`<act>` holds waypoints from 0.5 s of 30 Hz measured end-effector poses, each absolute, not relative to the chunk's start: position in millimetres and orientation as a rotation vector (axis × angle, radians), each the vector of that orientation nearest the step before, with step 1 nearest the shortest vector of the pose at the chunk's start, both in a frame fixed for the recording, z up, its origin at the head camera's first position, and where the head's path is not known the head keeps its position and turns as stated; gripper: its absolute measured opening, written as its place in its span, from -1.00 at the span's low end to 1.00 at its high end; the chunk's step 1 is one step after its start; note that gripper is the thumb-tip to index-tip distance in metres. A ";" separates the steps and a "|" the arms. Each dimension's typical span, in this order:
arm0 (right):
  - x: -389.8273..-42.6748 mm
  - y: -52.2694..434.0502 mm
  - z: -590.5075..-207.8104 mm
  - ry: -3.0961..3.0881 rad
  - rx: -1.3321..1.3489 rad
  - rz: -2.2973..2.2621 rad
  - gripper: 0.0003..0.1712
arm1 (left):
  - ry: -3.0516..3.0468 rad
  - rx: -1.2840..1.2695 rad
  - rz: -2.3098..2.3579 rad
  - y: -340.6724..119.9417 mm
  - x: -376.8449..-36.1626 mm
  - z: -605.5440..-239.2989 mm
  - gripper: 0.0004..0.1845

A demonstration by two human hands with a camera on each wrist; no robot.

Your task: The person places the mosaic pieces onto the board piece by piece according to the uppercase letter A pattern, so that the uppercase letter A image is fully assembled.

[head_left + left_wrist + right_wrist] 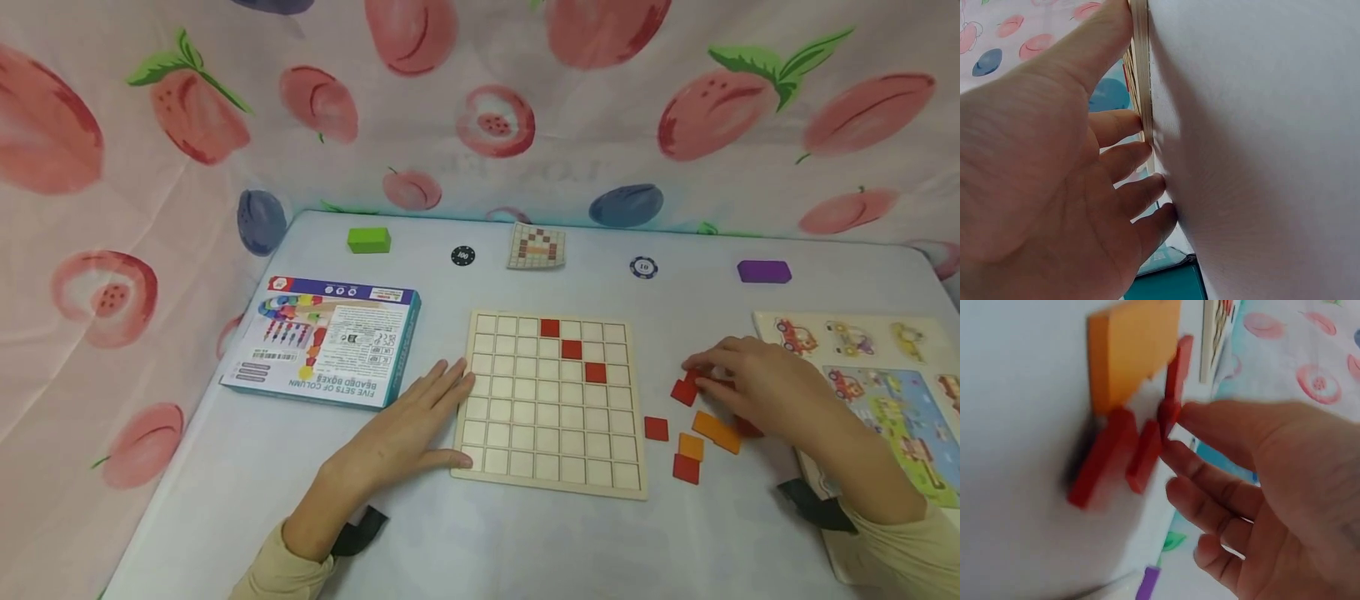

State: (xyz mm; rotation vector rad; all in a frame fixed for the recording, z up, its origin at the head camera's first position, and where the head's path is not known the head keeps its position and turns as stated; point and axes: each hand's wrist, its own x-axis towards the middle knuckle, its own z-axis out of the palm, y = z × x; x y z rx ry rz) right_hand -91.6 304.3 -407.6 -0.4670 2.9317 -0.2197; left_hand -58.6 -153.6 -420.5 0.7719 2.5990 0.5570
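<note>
The right hand's fingers (1175,456) pinch a small red square tile (685,390) at the edge of a loose scatter of red and orange tiles (708,433) lying on the white surface (525,542); in the right wrist view the fingertips close on the tile's edge, with two more red tiles just beside it and an orange one behind. The right hand (757,383) covers part of that scatter, so some tiles are hidden beneath the palm.

The left hand (408,433) lies flat with straight fingers (1135,156) pressed against the left edge of the pale wooden grid board (551,404), holding nothing. Three red tiles sit on the board in a diagonal near its top.

Left of the left hand lies a blue-edged printed cardboard box (326,340). Right of the tile scatter, partly under the right forearm, rests a wooden puzzle board with cartoon vehicles (885,375). Along the far edge stand a green block (369,240), a black poker chip (462,256), a pattern card (536,247), a blue poker chip (643,267) and a purple block (763,272). A peach-printed cloth (150,167) hangs around.
</note>
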 end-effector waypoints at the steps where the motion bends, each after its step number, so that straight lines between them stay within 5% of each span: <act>1: -91.7 304.9 -407.4 2.934 -0.473 -0.211 -0.61 | 2.600 0.771 0.554 -153.5 -58.8 -420.6 0.11; 15: -95.6 309.7 -408.0 3.006 -0.510 -0.165 -0.52 | 2.602 0.785 0.545 -154.9 -58.8 -421.8 0.12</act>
